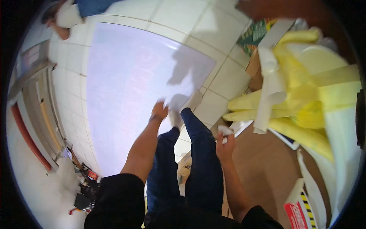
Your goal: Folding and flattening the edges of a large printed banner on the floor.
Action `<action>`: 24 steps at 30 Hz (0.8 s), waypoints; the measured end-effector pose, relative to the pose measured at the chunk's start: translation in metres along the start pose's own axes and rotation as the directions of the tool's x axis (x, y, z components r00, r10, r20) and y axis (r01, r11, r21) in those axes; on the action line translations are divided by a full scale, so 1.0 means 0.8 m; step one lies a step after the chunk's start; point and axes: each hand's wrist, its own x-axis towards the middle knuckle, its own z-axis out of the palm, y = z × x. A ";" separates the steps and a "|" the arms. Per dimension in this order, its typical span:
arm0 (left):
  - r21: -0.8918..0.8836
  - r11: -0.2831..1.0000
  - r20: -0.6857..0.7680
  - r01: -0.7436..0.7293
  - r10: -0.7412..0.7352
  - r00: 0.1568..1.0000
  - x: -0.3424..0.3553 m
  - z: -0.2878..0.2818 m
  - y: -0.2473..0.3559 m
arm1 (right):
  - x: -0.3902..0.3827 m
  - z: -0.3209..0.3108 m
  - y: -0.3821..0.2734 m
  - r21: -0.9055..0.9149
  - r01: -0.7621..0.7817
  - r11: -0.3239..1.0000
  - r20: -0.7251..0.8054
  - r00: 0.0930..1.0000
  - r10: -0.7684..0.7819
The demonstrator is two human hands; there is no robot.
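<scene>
A large pale lavender sheet [122, 76] with faint pinkish markings lies flat on the tiled floor in front of me. My left hand [160, 110] hovers over its right part, near my feet. Motion smears the fingers, so their grip and anything in them are unclear. To the right, away from the sheet, my right hand [225, 149] is closed around a crumpled white piece [225, 130], perhaps paper or cloth. My light-coloured shoes or socks [192, 100] are at the sheet's right edge, and one seems to be on it.
Yellow and white rolls and sheets [297, 84] are piled on the right, above a brown surface [263, 160]. A person's leg and foot [63, 30] show at the far left. Shelving with a red tube [30, 137] and dark tools [85, 194] line the left side.
</scene>
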 end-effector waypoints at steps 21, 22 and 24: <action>-0.993 0.104 -0.107 -0.049 -0.689 0.717 -0.540 0.017 0.010 | 0.052 -0.094 -0.466 -0.086 0.670 0.737 0.452 0.686 -0.570; -0.992 0.117 -0.119 -0.055 -0.661 0.741 -0.537 0.029 0.036 | 0.063 -0.087 -0.476 -0.056 0.697 0.715 0.508 0.636 -0.581; -0.996 0.062 -0.088 -0.063 -0.733 0.675 -0.533 0.057 0.094 | 0.082 -0.063 -0.492 -0.039 0.820 0.571 0.523 0.504 -0.687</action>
